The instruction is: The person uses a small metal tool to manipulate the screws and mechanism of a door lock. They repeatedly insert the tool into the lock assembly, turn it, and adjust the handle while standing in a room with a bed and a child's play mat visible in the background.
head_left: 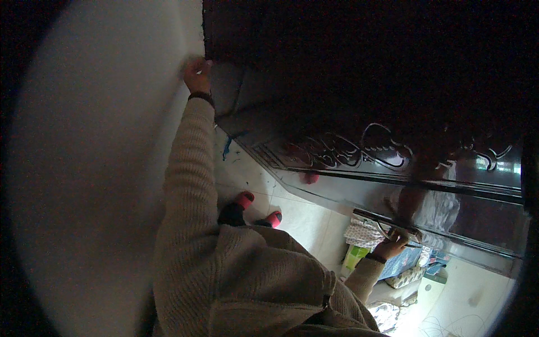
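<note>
A dark, glossy door [331, 168] with scroll-shaped relief stands before me. Toward its right edge, my right hand [391, 245] is wrapped round a door handle [383, 229] on a long metal plate. My left hand [197, 76] is raised at the upper left, where the door's dark side meets the pale wall [106, 140]. Its fingers look curled, with a small white speck between them. Dim light and blur hide what, if anything, it holds.
Blue cord-like scraps [227, 147] lie on the tiled floor [297, 210] by the door's foot. My feet are in red slippers [245, 199]. Beyond the door's right edge are a bed with patterned bedding [404, 264] and a bright green item [354, 256].
</note>
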Motion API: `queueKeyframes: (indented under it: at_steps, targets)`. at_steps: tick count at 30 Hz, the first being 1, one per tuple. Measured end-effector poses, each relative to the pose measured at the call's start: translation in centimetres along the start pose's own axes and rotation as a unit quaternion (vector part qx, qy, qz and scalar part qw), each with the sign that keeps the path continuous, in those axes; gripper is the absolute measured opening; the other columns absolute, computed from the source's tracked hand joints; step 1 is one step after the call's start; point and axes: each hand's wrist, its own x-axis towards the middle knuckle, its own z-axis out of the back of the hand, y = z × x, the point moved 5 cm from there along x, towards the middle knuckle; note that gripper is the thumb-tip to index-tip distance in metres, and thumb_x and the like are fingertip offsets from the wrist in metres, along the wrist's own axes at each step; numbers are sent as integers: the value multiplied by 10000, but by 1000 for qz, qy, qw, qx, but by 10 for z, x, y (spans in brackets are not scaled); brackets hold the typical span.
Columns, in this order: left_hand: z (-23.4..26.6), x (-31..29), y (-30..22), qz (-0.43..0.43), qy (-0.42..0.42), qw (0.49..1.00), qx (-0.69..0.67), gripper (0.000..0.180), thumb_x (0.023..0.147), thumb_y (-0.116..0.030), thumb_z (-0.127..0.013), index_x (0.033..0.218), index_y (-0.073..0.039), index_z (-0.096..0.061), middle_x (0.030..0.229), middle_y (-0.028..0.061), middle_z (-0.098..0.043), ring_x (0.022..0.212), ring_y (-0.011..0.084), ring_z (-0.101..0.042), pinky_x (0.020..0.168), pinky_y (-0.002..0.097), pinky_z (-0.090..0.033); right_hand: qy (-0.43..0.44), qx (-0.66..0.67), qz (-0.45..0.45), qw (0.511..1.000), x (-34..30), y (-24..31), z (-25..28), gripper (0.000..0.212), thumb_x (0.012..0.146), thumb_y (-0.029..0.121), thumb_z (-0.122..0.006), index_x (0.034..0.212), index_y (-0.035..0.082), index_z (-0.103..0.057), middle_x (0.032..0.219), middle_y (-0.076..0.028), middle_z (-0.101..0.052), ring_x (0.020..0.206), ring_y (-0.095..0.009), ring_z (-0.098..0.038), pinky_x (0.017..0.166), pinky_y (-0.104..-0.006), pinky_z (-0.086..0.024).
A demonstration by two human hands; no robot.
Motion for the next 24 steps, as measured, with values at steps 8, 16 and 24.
queueKeyframes:
  at_steps: [8, 16, 24]
  targets:
    - [-19, 2, -6, -19, -38, 999, -4, 169, 760, -129, -707, 845, 8, -661, 868, 86, -650, 766, 182, -598, 748, 331, -473, 14, -15, 7, 1000, 1, 0, 2, 236, 902, 252, -478, 999, 42, -523, 949, -90, -557, 880, -248, -545, 728, -352, -475]
    - [-38, -3, -12, -8, -48, 981, 188, 121, 836, -127, -576, 906, -31, -598, 896, 106, -618, 851, 246, -585, 781, 350, -465, 12, -1, 9, 1000, 7, -2, 5, 351, 924, 363, -482, 1051, 36, -495, 1052, -131, -583, 906, -281, -562, 764, -393, -487]
    - [-37, -11, -19, -12, -74, 951, 299, 103, 817, -117, -512, 876, -58, -572, 926, 156, -559, 850, 354, -547, 767, 426, -453, 1, -10, 4, 1000, 2, 0, 2, 342, 911, 365, -491, 1016, 40, -520, 1016, -125, -595, 888, -276, -570, 744, -392, -483]
